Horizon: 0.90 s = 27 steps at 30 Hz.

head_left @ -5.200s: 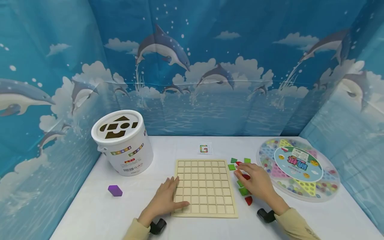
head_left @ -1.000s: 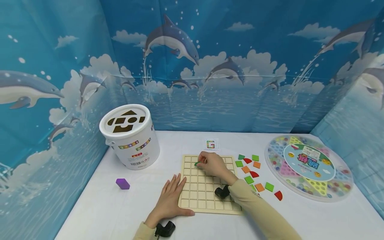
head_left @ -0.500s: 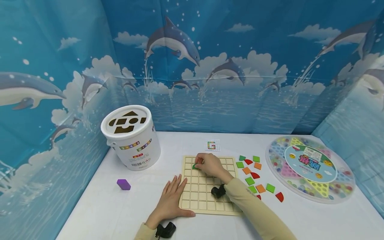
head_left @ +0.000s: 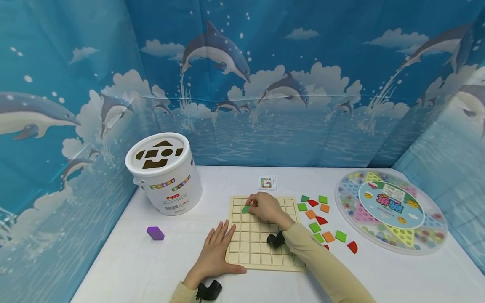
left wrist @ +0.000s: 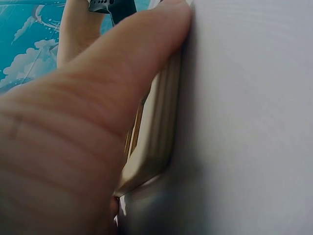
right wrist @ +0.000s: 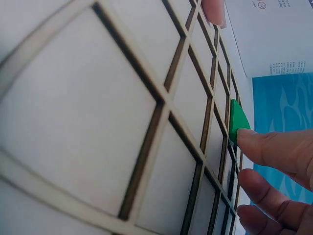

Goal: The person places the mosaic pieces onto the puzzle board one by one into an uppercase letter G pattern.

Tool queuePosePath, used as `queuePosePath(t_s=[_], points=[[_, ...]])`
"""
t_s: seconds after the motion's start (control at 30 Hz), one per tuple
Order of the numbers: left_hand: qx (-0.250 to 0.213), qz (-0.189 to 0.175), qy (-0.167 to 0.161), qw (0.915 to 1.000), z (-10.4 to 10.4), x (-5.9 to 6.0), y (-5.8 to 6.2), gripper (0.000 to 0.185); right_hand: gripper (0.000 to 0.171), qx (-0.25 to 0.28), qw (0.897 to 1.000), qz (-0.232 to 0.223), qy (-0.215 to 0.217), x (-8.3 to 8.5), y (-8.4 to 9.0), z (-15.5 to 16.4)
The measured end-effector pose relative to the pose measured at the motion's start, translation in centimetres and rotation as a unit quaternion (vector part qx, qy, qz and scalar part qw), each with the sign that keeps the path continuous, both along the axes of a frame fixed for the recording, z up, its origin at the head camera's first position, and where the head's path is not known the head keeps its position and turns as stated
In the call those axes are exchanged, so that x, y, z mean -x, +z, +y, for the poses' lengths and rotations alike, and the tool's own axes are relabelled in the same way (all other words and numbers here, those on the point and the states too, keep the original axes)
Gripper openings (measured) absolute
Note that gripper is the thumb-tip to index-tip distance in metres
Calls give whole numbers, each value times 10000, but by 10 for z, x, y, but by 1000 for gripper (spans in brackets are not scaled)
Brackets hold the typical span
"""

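- Left hand [head_left: 217, 252]: fingers straight and spread, gripping nothing; fingertips lie against the side edge of the wooden grid board [head_left: 255, 247], thumb at its near corner.
- Right hand [head_left: 267, 206]: reaches over the board, fingers curled, thumb and forefinger pinching the edge of a green quarter-round piece [head_left: 246, 209].
- Green quarter-round piece: positioned at a cell beyond the left fingertips, near the board's far edge. From here I cannot tell whether it is fully seated.
- Loose pieces, to the right of the right hand: green squares [head_left: 314, 227], orange squares [head_left: 328, 237] and red quarter-rounds [head_left: 321, 220], scattered beside the board; the right sleeve [head_left: 322, 261] partly covers the nearest.
- Pattern card [head_left: 267, 182]: just beyond the right hand, printed with a coloured G.
- White bucket [head_left: 170, 185]: beyond the left hand, to its left; lid has shaped openings.
- Purple block [head_left: 155, 233]: on the table [head_left: 125, 269], left of the left hand.
- Round game case [head_left: 390, 210]: well to the right of the right hand.
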State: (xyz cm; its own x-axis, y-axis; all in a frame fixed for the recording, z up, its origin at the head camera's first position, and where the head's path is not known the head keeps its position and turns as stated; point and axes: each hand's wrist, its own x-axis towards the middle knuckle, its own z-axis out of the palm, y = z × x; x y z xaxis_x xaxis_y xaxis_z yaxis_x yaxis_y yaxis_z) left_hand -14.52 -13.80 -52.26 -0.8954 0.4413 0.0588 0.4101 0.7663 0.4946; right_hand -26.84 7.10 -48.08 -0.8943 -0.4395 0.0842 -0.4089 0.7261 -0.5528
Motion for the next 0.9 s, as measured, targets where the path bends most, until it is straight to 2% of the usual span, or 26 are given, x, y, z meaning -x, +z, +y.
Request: queuePosePath(t_s=[0.2, 0.5, 0.7, 0.9], points=[[4, 39, -16, 10000, 0, 0, 0, 118, 11, -107, 9999, -13, 19, 0, 0, 3], [11, 2, 32, 10000, 0, 1, 1, 118, 21, -178, 9990, -397, 67, -2, 0, 6], [29, 61, 19, 10000, 0, 1, -1, 118, 27, -2, 9989, -430, 188, -5, 9, 14], [80, 63, 24, 9999, -1, 2, -3, 118, 27, 348, 9990, -253, 134, -6, 16, 39]])
